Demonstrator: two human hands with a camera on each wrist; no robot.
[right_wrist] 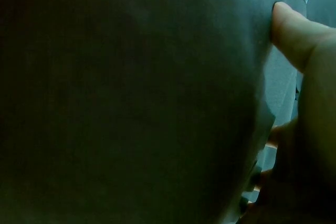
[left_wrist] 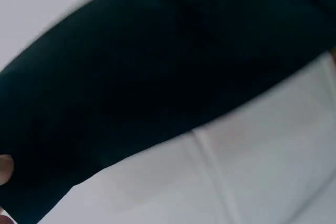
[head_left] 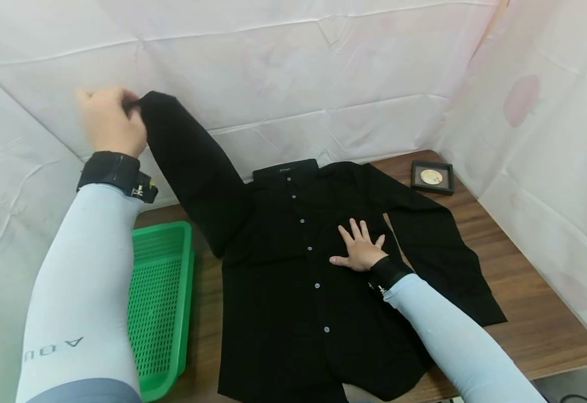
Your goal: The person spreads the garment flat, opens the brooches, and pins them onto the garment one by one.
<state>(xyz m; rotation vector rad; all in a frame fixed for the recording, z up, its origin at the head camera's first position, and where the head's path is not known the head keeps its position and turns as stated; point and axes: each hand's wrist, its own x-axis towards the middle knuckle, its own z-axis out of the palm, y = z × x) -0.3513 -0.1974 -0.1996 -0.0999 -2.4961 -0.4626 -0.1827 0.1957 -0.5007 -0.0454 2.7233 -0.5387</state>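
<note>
A black button-up shirt (head_left: 278, 302) lies front up on the table, its collar toward the back wall. My left hand (head_left: 114, 120) pinches the end of one sleeve (head_left: 192, 162) and holds it raised up and to the left, so that the sleeve stretches from the shoulder. In the left wrist view that sleeve (left_wrist: 157, 72) spans the frame, with fingertips at the lower left edge. My right hand (head_left: 360, 249) rests flat on the shirt's chest with its fingers spread. The other sleeve (head_left: 439, 252) lies on the table at the right.
A green plastic basket (head_left: 184, 313) stands left of the shirt, partly behind my left arm. A small black framed box with a round pale disc (head_left: 431, 177) sits at the table's back right. White cloth (head_left: 273, 73) hangs behind the wooden table (head_left: 540, 313) and on both sides.
</note>
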